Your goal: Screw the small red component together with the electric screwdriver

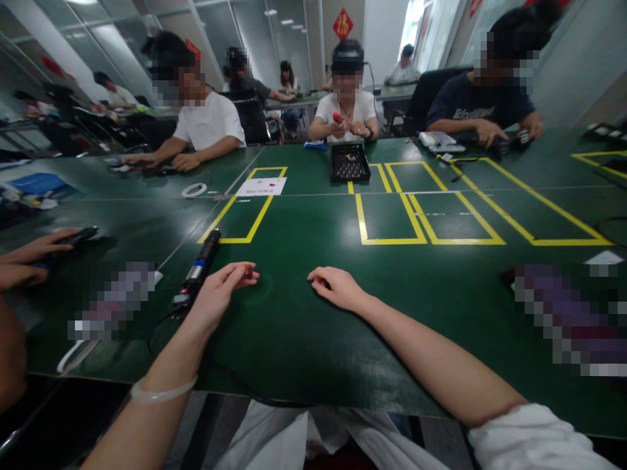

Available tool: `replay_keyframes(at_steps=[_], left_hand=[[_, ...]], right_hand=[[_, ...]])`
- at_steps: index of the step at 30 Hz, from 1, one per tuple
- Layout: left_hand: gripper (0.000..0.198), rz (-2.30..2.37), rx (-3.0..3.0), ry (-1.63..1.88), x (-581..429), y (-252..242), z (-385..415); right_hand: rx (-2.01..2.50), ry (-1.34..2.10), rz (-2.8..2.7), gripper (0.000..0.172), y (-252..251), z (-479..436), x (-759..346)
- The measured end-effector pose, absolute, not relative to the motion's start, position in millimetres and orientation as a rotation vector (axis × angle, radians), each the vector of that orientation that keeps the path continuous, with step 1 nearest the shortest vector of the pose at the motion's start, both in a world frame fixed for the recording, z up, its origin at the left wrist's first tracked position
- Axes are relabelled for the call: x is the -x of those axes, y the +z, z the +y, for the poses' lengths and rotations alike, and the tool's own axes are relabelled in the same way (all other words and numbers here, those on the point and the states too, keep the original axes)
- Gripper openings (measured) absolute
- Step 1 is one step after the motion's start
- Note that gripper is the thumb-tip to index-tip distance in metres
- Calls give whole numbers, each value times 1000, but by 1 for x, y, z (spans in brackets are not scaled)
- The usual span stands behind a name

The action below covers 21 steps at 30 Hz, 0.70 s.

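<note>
My left hand (226, 285) is closed in a pinch, with a small orange-red and dark piece (248, 269) between thumb and fingers. The piece is too small and too covered to name its kind. My right hand (337, 287) rests low over the green table (294, 339), its fingers loosely bent, the thumb a little apart from them and nothing visible in its grasp. Just left of my left wrist lies a black cylindrical tool (198, 264) with a blue and silver band and a cable at its lower end.
Yellow tape frames (394, 241) mark the table. A black tray (350, 163) with small parts stands before a person (347, 104) opposite. A white sheet (262, 187) and a white tape roll (194, 190) lie left of it. Pixelated objects lie at both sides. Another person's hands (42, 251) work at far left.
</note>
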State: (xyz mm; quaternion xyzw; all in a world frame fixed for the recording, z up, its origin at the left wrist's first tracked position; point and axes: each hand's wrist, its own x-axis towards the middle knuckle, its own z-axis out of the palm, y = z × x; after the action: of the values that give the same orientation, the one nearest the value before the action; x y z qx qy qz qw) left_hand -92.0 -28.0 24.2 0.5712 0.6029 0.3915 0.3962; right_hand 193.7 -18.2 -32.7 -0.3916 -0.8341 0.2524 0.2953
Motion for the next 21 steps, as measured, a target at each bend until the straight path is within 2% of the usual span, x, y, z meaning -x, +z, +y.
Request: replay_keyframes(at_steps=[5, 13, 17, 21], left_hand=[[50, 1390, -1495, 881, 47, 27, -18], [41, 1224, -1484, 870, -8, 10, -2], [40, 1221, -1485, 864, -3, 2, -1], [40, 1192, -1454, 890, 5, -3, -3]], right_hand=[[1033, 707, -2181, 17, -31, -19, -194], [958, 975, -1911, 34, -43, -11, -196], [932, 988, -1856, 35, -43, -7, -194], [917, 977, -1881, 30, -42, -6, -192]])
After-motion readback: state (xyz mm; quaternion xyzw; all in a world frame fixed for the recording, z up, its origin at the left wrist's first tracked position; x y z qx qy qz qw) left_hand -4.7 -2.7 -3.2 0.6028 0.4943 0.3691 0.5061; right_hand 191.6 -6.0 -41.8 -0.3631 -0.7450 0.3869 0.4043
